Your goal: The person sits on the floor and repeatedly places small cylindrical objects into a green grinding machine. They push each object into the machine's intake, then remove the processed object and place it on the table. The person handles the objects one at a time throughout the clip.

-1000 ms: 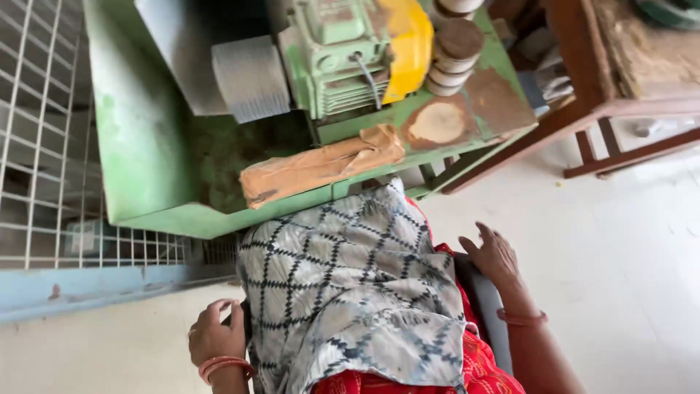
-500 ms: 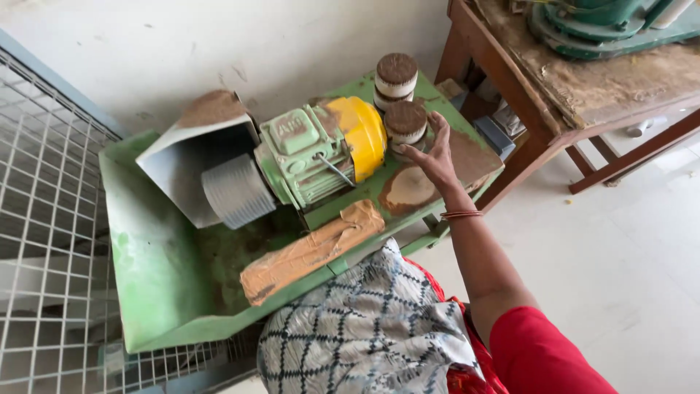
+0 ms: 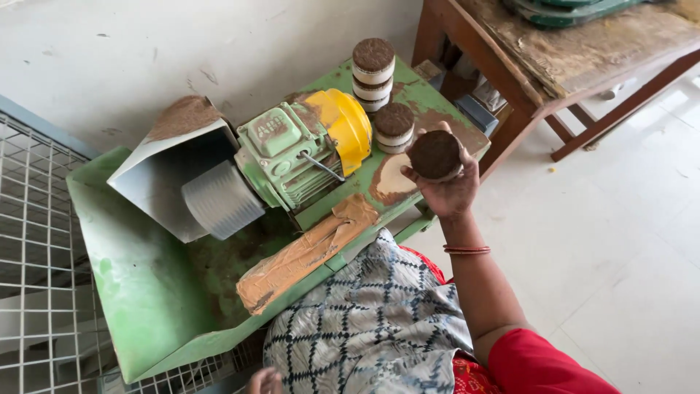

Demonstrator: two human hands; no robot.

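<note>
Above the green machine's edge, right hand clasping a round brown disc, left hand barely visible, grip unclear.

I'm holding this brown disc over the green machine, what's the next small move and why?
Probably set the disc held in your right hand onto the short stack beside it. That stack is lower than the tall stack behind it, and nearest the hand.

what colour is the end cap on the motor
Yellow: the motor's rounded end cap is bright yellow, the body pale green. Clearest in the head view.
</note>
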